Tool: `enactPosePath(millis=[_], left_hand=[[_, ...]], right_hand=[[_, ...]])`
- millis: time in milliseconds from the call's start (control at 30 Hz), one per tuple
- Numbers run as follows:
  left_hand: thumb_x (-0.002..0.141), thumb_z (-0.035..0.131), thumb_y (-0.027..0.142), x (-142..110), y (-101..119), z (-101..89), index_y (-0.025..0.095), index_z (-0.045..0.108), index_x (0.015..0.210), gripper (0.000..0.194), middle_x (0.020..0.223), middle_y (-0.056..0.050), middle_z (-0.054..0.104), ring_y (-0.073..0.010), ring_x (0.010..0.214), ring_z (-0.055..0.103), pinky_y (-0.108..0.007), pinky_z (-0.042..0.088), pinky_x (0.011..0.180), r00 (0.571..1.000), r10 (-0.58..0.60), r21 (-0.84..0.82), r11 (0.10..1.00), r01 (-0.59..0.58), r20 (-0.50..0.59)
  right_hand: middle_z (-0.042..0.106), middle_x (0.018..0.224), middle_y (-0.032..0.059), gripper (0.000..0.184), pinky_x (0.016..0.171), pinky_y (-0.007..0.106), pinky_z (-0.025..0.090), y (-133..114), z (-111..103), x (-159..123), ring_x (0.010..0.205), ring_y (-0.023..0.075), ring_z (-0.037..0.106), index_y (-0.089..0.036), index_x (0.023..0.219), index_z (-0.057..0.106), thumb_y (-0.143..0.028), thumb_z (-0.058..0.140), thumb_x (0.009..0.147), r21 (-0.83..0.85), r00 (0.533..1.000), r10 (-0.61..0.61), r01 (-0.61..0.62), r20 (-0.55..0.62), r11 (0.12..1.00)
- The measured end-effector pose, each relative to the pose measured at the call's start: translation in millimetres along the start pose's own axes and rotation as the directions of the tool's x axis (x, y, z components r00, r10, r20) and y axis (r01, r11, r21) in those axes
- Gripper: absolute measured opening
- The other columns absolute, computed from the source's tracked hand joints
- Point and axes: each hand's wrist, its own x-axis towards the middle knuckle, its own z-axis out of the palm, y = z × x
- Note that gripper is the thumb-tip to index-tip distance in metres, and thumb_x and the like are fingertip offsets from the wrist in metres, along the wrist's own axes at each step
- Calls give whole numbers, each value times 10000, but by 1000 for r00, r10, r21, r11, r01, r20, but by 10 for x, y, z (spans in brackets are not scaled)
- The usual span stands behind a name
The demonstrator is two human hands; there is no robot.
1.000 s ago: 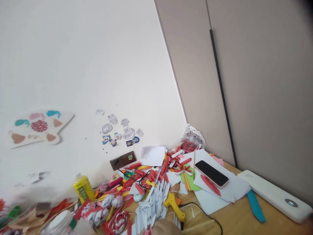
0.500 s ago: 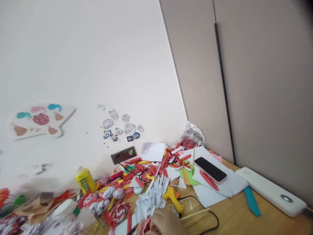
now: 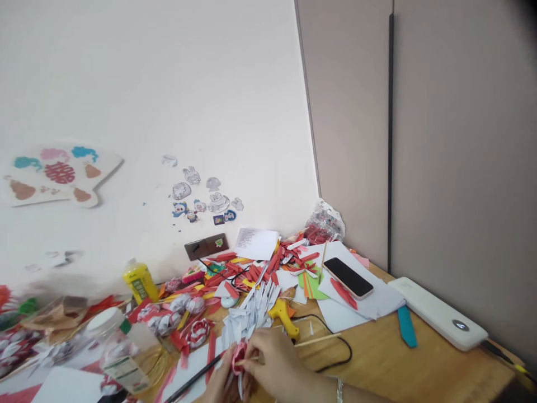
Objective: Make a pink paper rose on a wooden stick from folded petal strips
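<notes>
My left hand (image 3: 221, 380), at the bottom edge, has its fingers closed round a pinkish-red curled paper piece (image 3: 239, 357) with white showing below. A dark rod (image 3: 195, 378) slants up against those fingers; whether they grip it I cannot tell. From the right, my right hand (image 3: 272, 355) reaches over, fingers pinched at the paper's opening. Between its fingertips shows a pale bit of a thin wooden stick, in line with the stick (image 3: 319, 340) that emerges beyond the hand. White folded paper strips (image 3: 251, 308) lie just beyond both hands.
A yellow glue gun (image 3: 284, 319) with a black cord lies past my right hand. Farther right are a phone (image 3: 348, 277) on white sheets and a long white device (image 3: 440, 313). On the left stand a clear jar (image 3: 130, 358) and a yellow bottle (image 3: 140, 281). Red paper pieces crowd the wall.
The view has tipped downward and turned, so the table sits higher in it. More of both hands and my right wrist shows. The red paper piece remains between the hands.
</notes>
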Motion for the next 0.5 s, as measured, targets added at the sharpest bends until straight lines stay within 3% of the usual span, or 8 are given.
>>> enactPosePath(millis=[267, 400, 500], left_hand=[[759, 485, 574, -15, 30, 126, 174, 535, 516, 471, 386, 17, 491, -115, 411, 428, -258, 322, 501, 996, 62, -33, 998, -60, 59], [795, 453, 547, -58, 51, 143, 176, 535, 561, 446, 449, 29, 515, -100, 433, 425, -244, 331, 528, 995, 89, -38, 995, -87, 39], [797, 453, 544, -88, 73, 161, 179, 538, 590, 428, 462, 41, 506, -97, 436, 413, -236, 327, 518, 996, 85, -46, 995, -83, 40]], right_hand=[[638, 748, -15, 86, 638, 204, 339, 27, 32, 2, 734, 125, 572, -183, 692, 592, -110, 609, 735, -43, 999, -31, 29, -34, 999], [638, 761, -8, 52, 642, 215, 336, 32, 7, -10, 734, 133, 564, -186, 721, 601, -204, 607, 769, -99, 995, -92, 87, -45, 991], [639, 754, -1, 140, 629, 218, 333, 32, -26, -5, 724, 135, 560, -184, 716, 616, -294, 595, 801, -133, 993, -118, 116, -5, 984]])
